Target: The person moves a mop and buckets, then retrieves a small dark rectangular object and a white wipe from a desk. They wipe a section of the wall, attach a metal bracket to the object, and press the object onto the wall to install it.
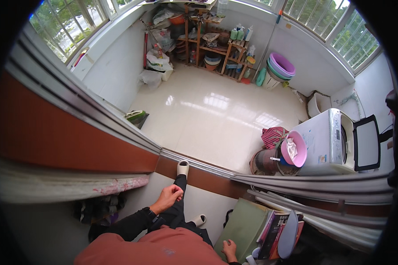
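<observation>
My left hand (167,198) is in front of my body, above my forward leg. Its fingers are curled together, and nothing shows in them. A dark watch (152,215) sits on that wrist. My right hand (229,251) hangs low at my right side, beside a pale green box-like piece (243,223). Its fingers are loosely apart with nothing in them; whether they touch the green surface I cannot tell. One of my feet, in a beige slipper (183,167), is at the sliding-door track (199,167); the other slipper (200,220) is behind it.
Past the track lies a tiled balcony floor (185,119). At right, an open-lidded washing machine (318,139) stands by a pink basin (298,150) holding white cloth, above a brown pot (265,162). Wooden shelves (227,57) and stacked basins (282,64) line the far wall. Books (272,234) stand near my right hand.
</observation>
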Available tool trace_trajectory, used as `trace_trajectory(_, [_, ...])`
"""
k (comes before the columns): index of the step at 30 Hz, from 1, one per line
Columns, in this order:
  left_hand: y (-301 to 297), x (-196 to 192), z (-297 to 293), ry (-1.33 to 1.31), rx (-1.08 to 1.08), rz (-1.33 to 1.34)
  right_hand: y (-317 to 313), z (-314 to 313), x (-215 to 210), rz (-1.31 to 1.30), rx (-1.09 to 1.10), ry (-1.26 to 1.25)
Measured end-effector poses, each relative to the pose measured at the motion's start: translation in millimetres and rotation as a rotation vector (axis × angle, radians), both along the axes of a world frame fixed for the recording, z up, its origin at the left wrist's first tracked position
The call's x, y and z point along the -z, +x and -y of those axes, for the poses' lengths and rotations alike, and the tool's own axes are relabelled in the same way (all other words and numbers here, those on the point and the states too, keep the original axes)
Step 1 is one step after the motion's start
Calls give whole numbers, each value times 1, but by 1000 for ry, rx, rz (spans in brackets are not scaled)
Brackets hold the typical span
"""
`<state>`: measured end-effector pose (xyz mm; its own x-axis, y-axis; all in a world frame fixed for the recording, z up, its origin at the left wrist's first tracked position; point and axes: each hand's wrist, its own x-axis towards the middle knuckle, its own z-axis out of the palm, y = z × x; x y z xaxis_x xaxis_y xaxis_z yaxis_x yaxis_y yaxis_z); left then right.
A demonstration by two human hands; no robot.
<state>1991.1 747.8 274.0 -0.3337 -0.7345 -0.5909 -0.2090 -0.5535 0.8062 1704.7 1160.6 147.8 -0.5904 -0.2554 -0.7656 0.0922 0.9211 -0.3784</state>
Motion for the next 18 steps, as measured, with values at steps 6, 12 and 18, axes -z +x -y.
trace_trajectory(6, [-52,-4,150,-107,136,6,11,85,-84,-7,88,65])
trace_trajectory(12, [-70,-18,281,-171,119,43,34,163,-78,-74,20,65])
trace_trajectory(18, [-77,-16,362,-120,72,40,-7,260,-76,-38,-94,32])
